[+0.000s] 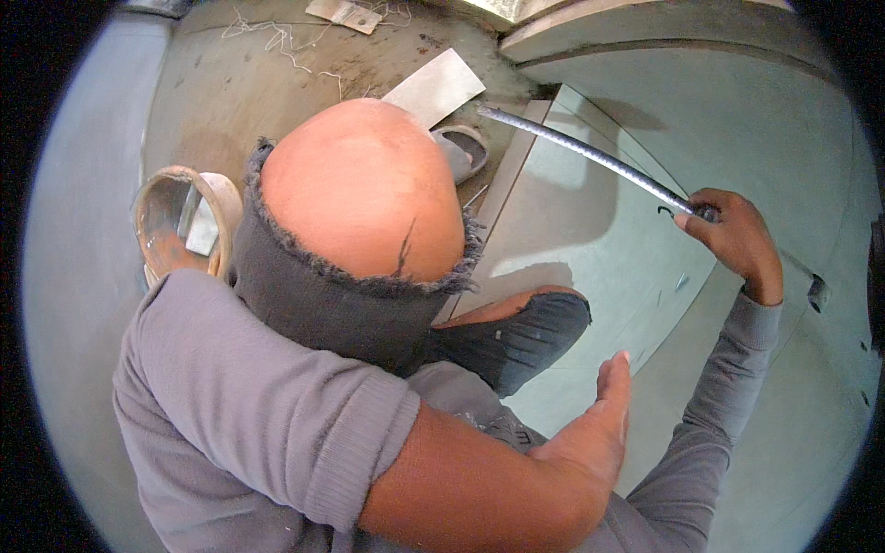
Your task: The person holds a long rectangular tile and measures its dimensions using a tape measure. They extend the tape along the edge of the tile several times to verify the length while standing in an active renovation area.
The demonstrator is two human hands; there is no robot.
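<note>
Well to the left of the one broad, flat, pale grey-green panel, I make out from my remote seat one round, see-through tub with a brownish rim. Left of the panel's far end lies one flat, white, rectangular sheet; one grey slipper sits just beside its left edge. One long, thin, dark bar with a shiny ribbed face spans the panel's far part, long axis slanting from far left to nearer right; I cannot tell whether they touch. Of two hands, the left hand is at the panel's near side, fingers extended, nothing visible in it, the bar ahead of it. Off the panel's right edge, the right hand grasps the bar's right end, so I count it the nearer
</note>
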